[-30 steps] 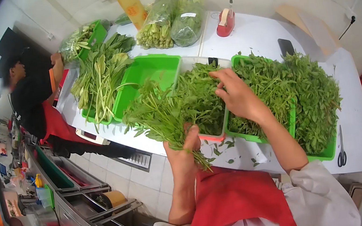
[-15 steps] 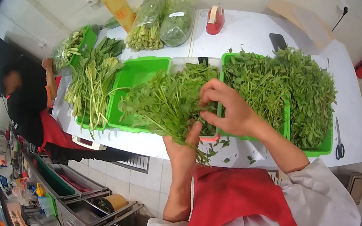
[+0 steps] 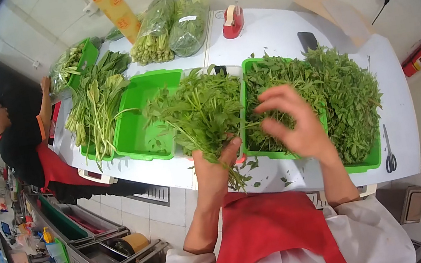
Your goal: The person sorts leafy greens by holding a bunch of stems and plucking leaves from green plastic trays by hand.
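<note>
My left hand (image 3: pixel 215 170) is wrapped round the stems of a bunch of leafy greens (image 3: pixel 199 111), whose leaves fan up and to the left over a bin. Over the green crate of greens (image 3: pixel 275 155) is my right hand (image 3: pixel 294 123), its fingers apart and curved, with nothing seen between them. A second heap of greens (image 3: pixel 349 104) fills the crate at the right. Left of the bunch stands a green crate (image 3: pixel 132 105) with a few loose leaves inside.
Long-stemmed greens (image 3: pixel 99 105) lie at the left. Bagged vegetables (image 3: pixel 152 39), a red tape dispenser (image 3: pixel 233 22) and a phone (image 3: pixel 308 40) are at the back. Scissors (image 3: pixel 390 158) lie at the right edge. Another person (image 3: pixel 24 136) in a red apron stands at the far left.
My right hand has moved away from the bunch to the right and opened. The bunch in my left hand now stands more upright. The whole view has shifted, with the table further left.
</note>
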### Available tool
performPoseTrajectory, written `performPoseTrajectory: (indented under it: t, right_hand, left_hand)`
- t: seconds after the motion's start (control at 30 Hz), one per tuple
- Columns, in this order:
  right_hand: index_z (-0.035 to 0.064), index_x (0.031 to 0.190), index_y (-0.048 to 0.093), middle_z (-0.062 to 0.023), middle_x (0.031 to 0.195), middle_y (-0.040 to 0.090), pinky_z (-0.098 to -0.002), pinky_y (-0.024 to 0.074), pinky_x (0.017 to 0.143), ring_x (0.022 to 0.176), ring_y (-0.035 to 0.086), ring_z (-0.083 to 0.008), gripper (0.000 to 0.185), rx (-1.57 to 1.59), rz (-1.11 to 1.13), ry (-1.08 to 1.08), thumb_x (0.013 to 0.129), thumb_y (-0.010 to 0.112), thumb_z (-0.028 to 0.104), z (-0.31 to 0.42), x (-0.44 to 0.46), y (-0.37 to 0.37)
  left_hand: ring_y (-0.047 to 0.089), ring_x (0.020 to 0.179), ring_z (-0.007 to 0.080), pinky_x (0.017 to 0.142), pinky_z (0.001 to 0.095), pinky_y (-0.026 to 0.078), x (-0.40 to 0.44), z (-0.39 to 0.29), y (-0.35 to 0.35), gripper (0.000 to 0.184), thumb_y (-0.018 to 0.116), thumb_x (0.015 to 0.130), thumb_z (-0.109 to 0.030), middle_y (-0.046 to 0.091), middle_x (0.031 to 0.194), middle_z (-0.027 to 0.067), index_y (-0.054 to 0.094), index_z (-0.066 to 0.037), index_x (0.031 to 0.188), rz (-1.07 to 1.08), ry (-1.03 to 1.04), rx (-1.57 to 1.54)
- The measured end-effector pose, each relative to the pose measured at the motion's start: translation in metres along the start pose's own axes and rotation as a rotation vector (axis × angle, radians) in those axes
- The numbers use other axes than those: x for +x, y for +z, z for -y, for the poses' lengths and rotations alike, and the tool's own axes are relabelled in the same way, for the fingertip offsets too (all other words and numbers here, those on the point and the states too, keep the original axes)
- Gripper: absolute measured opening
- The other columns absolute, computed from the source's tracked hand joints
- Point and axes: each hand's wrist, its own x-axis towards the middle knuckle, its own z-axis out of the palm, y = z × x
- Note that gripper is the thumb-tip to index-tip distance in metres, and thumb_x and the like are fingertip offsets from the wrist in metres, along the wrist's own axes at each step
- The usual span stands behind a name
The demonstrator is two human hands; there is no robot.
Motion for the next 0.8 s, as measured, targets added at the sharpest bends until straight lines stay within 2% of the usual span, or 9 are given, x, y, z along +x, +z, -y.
performPoseTrajectory:
  t: [0.1, 0.23, 0.3, 0.33, 0.4, 0.43, 0.5, 0.63, 0.8]
  right_hand:
    - [0.0014, 0.098, 0.067, -0.0112, 0.111, 0.061, -0.0385, 0.0467, 0.093, 0.105, 0.06, -0.0279, 0.018, 0.224, 0.151, 0.136, 0.086, 0.072, 0.014, -0.002, 0.0, 0.031]
    - [-0.0004, 0.095, 0.065, -0.0097, 0.105, 0.061, -0.0354, 0.0467, 0.086, 0.098, 0.061, -0.0247, 0.016, 0.249, 0.073, 0.147, 0.087, 0.072, 0.011, 0.001, 0.003, 0.035]
    - [-0.0008, 0.092, 0.063, -0.0094, 0.103, 0.06, -0.0329, 0.0454, 0.083, 0.094, 0.059, -0.0226, 0.014, 0.28, 0.008, 0.138, 0.087, 0.071, 0.009, 0.001, 0.005, 0.036]
    - [-0.0008, 0.092, 0.063, -0.0094, 0.103, 0.06, -0.0329, 0.0454, 0.083, 0.094, 0.059, -0.0226, 0.014, 0.279, 0.009, 0.137, 0.087, 0.071, 0.009, -0.001, 0.005, 0.038]
    - [-0.0006, 0.092, 0.063, -0.0095, 0.102, 0.059, -0.0313, 0.0449, 0.081, 0.093, 0.058, -0.0211, 0.012, 0.335, -0.101, 0.128, 0.088, 0.07, 0.008, -0.005, 0.004, 0.042]
    - [-0.0006, 0.092, 0.063, -0.0095, 0.102, 0.059, -0.0313, 0.0449, 0.081, 0.093, 0.058, -0.0211, 0.012, 0.335, -0.097, 0.127, 0.088, 0.07, 0.008, -0.004, 0.005, 0.043]
    - [-0.0003, 0.092, 0.063, -0.0101, 0.103, 0.059, -0.0317, 0.0453, 0.081, 0.093, 0.058, -0.0206, 0.011, 0.311, -0.133, 0.115, 0.088, 0.07, 0.007, -0.002, 0.007, 0.044]
    - [-0.0008, 0.092, 0.063, -0.0108, 0.104, 0.06, -0.0333, 0.0463, 0.081, 0.092, 0.058, -0.0217, 0.012, 0.241, -0.109, 0.076, 0.087, 0.071, 0.007, 0.001, 0.01, 0.044]
    - [-0.0026, 0.092, 0.06, -0.0128, 0.102, 0.058, -0.0352, 0.0471, 0.084, 0.09, 0.058, -0.0278, 0.017, 0.196, -0.059, 0.009, 0.079, 0.07, 0.002, 0.005, 0.016, 0.05]
  left_hand:
    - [0.061, 0.078, 0.0108, 0.068, 0.0259, 0.051, -0.001, 0.002, -0.001, 0.02, 0.073, 0.089, -0.001, 0.067, 0.093, 0.0039, 0.067, 0.002, 0.107, 0.07, 0.075, 0.065]
    - [0.063, 0.082, 0.0126, 0.072, 0.0275, 0.053, 0.0, 0.007, -0.006, 0.021, 0.072, 0.089, -0.001, 0.069, 0.098, 0.0058, 0.066, 0.002, 0.109, 0.065, 0.23, 0.203]
    - [0.062, 0.078, 0.0109, 0.068, 0.0257, 0.051, 0.001, 0.004, -0.011, 0.018, 0.07, 0.092, -0.003, 0.07, 0.097, 0.0059, 0.067, 0.002, 0.108, 0.151, 0.082, 0.145]
    - [0.062, 0.078, 0.0109, 0.068, 0.0257, 0.051, 0.002, 0.005, -0.012, 0.018, 0.07, 0.092, -0.003, 0.07, 0.097, 0.0059, 0.067, 0.002, 0.108, 0.149, 0.083, 0.143]
    - [0.058, 0.07, 0.0091, 0.06, 0.023, 0.046, 0.003, 0.009, -0.014, 0.015, 0.067, 0.094, -0.006, 0.07, 0.092, 0.0064, 0.066, 0.0, 0.108, 0.177, -0.069, 0.022]
    - [0.058, 0.07, 0.0091, 0.06, 0.023, 0.046, 0.002, 0.006, -0.014, 0.015, 0.067, 0.094, -0.006, 0.07, 0.092, 0.0064, 0.066, 0.0, 0.108, 0.174, -0.067, 0.019]
    - [0.051, 0.06, 0.0079, 0.052, 0.0221, 0.039, 0.0, -0.003, -0.009, 0.012, 0.064, 0.097, -0.008, 0.068, 0.083, 0.0055, 0.065, -0.001, 0.106, 0.213, -0.19, -0.158]
    - [0.049, 0.056, 0.0082, 0.049, 0.0227, 0.037, -0.001, 0.0, -0.013, 0.012, 0.063, 0.097, -0.008, 0.066, 0.079, 0.006, 0.063, -0.001, 0.106, 0.205, -0.152, -0.129]
    - [0.045, 0.051, 0.0085, 0.045, 0.0228, 0.032, -0.004, 0.0, -0.01, 0.012, 0.067, 0.094, -0.008, 0.061, 0.071, 0.0065, 0.061, 0.001, 0.101, 0.115, -0.015, -0.055]
